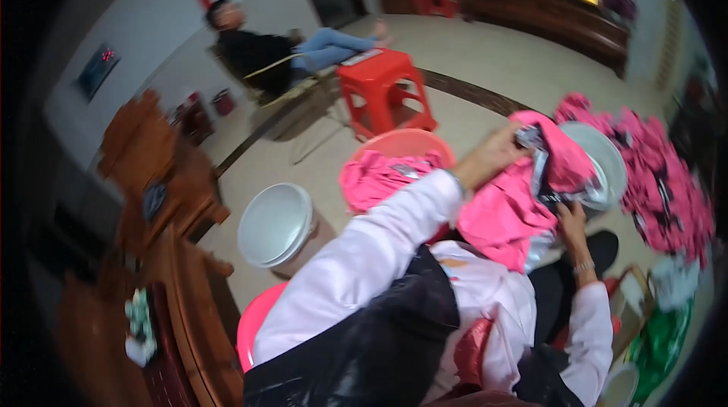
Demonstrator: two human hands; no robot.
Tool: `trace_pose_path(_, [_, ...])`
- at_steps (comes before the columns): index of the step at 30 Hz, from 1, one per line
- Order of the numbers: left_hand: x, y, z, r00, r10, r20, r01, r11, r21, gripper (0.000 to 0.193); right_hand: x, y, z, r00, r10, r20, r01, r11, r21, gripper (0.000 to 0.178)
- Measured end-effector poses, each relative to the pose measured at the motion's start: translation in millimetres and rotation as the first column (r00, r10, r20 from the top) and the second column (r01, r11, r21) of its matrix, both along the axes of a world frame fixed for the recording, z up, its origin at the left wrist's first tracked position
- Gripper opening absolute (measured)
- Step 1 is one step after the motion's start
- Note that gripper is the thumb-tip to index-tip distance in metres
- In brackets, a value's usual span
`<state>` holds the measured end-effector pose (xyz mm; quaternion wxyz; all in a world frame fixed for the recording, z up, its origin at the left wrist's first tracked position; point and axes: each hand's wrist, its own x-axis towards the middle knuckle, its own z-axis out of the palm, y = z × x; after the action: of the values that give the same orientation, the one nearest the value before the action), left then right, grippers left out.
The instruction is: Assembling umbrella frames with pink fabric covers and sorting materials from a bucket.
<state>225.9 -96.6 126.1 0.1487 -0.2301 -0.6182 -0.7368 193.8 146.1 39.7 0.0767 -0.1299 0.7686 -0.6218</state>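
A bright pink fabric piece (504, 214) with dark, silvery patches along one edge lies bunched over my lap. Its exact kind is hard to make out. At its upper left, my left hand (494, 155) is closed on the dark edge. My right hand (574, 226) pinches the same edge lower down, close to a white bucket (616, 168). Part of the fabric hides that bucket's side. Beyond my left forearm stands an orange-red basin (402, 138), heaped with more pink fabric (383, 183).
A large pink fabric pile (660, 168) lies at right. On the left are a lidded white bucket (274, 225) and carved wooden furniture (163, 172). A red stool (379, 70) stands ahead, beside a reclining person (262, 51). Green and white bags (667, 339) sit low at right.
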Motion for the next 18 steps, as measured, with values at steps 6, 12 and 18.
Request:
trace_pose_path(6, [2.8, -9.8, 26.2, 0.99, 0.03, -0.136, -0.119, 0.69, -0.714, 0.035, -1.0, 0.6, 2.8, 0.977, 0.029, 0.213, -0.007, 0.995, -0.103, 0.014])
trace_pose_path(12, [26.7, -14.2, 22.2, 0.916, 0.121, 0.384, 0.161, 0.764, -0.624, 0.052, 3.7, 5.3, 19.6, 0.9, 0.154, 0.407, -0.031, 0.956, -0.293, 0.016])
trace_pose_path(18, [24.1, -7.6, -44.1, 0.977, -0.186, 0.105, 0.179, 0.444, -0.878, 0.051, 20.6, -17.1, 37.2, 0.88, 0.174, 0.442, -0.129, 0.983, -0.129, 0.017])
